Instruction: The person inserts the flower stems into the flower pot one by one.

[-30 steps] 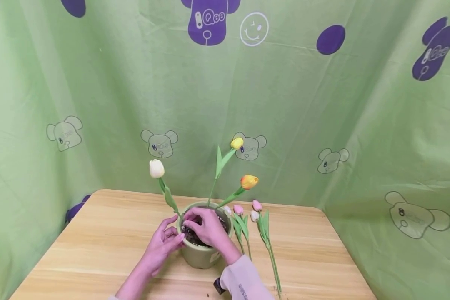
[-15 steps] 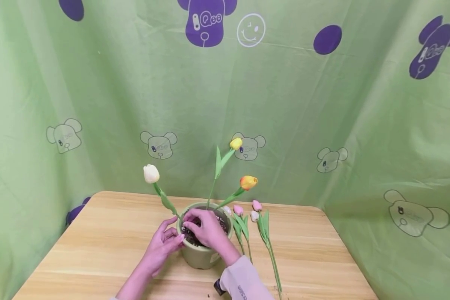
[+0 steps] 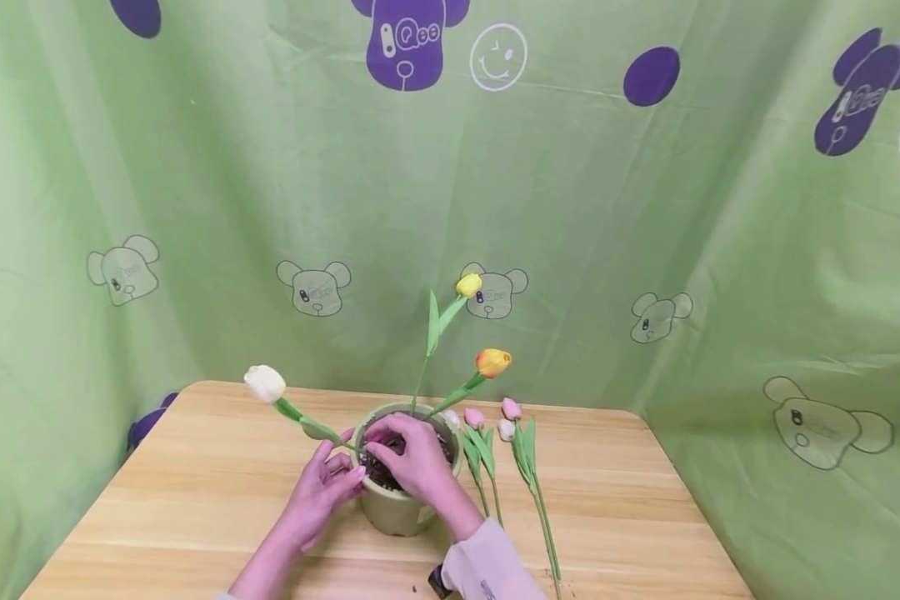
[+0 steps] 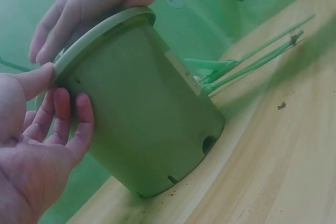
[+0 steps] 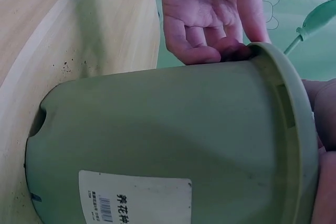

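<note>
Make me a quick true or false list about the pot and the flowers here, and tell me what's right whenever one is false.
1. The left hand touches the pot at its rim. True.
2. The yellow tulip lies flat on the table. False: it stands in the pot.
3. In the head view, the white tulip leans left, out past the pot's rim. True.
4. The right hand holds the pink tulips. False: it is over the soil in the pot, and they lie on the table.
5. The pot bears a white label. True.
6. In the head view, the orange tulip's bloom appears above the yellow one's. False: it appears below.
</note>
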Tool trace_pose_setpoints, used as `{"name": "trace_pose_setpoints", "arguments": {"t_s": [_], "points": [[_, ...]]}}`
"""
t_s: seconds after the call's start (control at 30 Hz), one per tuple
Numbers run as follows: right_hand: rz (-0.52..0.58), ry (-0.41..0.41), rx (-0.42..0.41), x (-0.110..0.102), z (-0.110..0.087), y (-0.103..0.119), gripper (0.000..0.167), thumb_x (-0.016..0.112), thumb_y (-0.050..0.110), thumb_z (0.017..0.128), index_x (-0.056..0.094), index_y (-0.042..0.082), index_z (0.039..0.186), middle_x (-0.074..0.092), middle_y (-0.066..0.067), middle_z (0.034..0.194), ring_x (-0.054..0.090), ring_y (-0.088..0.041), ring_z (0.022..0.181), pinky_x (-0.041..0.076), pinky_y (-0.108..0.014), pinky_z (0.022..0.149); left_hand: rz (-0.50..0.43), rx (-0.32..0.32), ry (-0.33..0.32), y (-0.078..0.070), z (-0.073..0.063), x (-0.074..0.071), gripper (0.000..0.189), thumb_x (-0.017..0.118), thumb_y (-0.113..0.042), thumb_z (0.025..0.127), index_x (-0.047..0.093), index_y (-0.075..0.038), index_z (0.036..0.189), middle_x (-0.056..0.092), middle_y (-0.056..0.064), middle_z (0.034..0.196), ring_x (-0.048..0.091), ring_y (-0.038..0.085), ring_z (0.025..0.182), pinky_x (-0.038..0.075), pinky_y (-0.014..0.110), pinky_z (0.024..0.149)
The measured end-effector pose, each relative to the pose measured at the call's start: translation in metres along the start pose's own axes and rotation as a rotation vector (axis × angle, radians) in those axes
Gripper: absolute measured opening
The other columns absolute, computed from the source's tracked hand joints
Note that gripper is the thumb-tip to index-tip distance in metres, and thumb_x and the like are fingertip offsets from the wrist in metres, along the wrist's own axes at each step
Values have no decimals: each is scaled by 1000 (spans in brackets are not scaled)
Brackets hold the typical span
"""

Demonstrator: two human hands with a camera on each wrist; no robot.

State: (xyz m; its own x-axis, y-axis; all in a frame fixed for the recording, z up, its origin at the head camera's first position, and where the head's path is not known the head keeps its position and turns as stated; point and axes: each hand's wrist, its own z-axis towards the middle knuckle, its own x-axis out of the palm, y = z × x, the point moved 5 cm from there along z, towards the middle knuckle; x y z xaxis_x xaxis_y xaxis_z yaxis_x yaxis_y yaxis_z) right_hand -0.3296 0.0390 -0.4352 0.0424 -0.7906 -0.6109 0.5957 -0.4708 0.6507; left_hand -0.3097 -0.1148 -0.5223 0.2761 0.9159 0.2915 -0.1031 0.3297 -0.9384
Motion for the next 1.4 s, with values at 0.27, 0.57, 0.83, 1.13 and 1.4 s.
{"name": "trace_pose_setpoints", "arguments": {"t_s": [0.27, 0.57, 0.83, 1.13, 1.4], "points": [[33, -63, -27, -17, -13, 6, 15, 80, 12, 90, 77, 11, 105, 76, 2, 100, 70, -10, 91, 64, -28, 83, 12, 7, -32, -2, 0, -1, 76, 62, 1, 98, 19, 0, 161, 63, 2, 101, 70, 11, 89, 65, 33, 90], [111, -83, 40, -64, -53, 4, 15, 78, 13, 91, 77, 15, 105, 75, 3, 97, 67, -7, 87, 64, -24, 75, 67, -37, -274, 1, -17, 14, 69, 68, -6, 97, 32, -5, 156, 64, 6, 104, 70, 10, 88, 63, 26, 88], [127, -248, 350, -132, -106, -61, 15, 75, 5, 92, 75, 9, 107, 74, -11, 97, 70, -12, 82, 67, -31, 72, 3, -46, -392, 2, -38, 53, 79, 70, -1, 94, 21, -2, 157, 62, 5, 103, 68, 9, 88, 64, 26, 90], [66, -216, 735, -166, -170, -163, 35, 68, 10, 98, 62, -4, 130, 68, -19, 108, 71, -27, 80, 67, -32, 68, -34, 11, -426, -2, -39, 63, 65, 60, 4, 99, 26, 4, 154, 56, 9, 108, 69, 11, 94, 64, 27, 92], [11, -145, 785, -147, -188, -184, 34, 72, 10, 94, 65, -6, 123, 73, -12, 92, 67, -22, 69, 64, -31, 58, -37, 0, -398, -1, -30, 49, 64, 54, 0, 101, 26, 1, 158, 57, 14, 111, 71, 13, 90, 64, 29, 92]]}}
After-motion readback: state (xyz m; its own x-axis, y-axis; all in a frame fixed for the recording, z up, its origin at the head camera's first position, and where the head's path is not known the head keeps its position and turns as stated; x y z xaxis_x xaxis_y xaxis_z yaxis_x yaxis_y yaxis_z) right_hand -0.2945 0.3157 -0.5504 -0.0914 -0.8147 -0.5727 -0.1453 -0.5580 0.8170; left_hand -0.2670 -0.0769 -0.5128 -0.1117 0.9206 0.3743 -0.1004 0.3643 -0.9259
